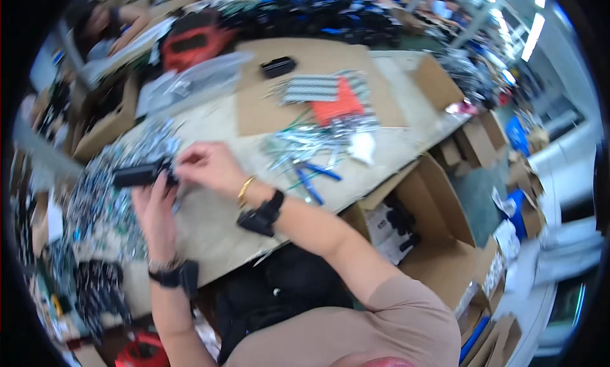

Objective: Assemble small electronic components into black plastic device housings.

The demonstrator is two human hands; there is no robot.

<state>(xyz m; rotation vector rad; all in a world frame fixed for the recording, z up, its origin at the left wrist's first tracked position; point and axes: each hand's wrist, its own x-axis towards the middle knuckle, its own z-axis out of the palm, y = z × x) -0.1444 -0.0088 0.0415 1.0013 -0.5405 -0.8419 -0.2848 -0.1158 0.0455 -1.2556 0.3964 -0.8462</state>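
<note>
A dark, oblong black object (135, 175) is gripped in my left hand (156, 216) above the left part of the table; its exact kind is too blurred to tell. My right hand (208, 166) is at the right end of that object, thumb and fingers pinched together. Whatever lies between those fingertips is too small to make out. Beneath and around the object spreads a heap of small, shiny metal-and-clear pieces (101, 192). Blue-handled pliers (311, 181) lie on the table to the right of my right hand.
A cardboard sheet (254, 109) bears another black object (278, 66), a striped packet (311, 88) and a red-orange packet (338, 103). Left stands an open carton (105, 129), right a larger one (438, 240). Black items (305, 17) pile at the back; a person (111, 27) sits far left.
</note>
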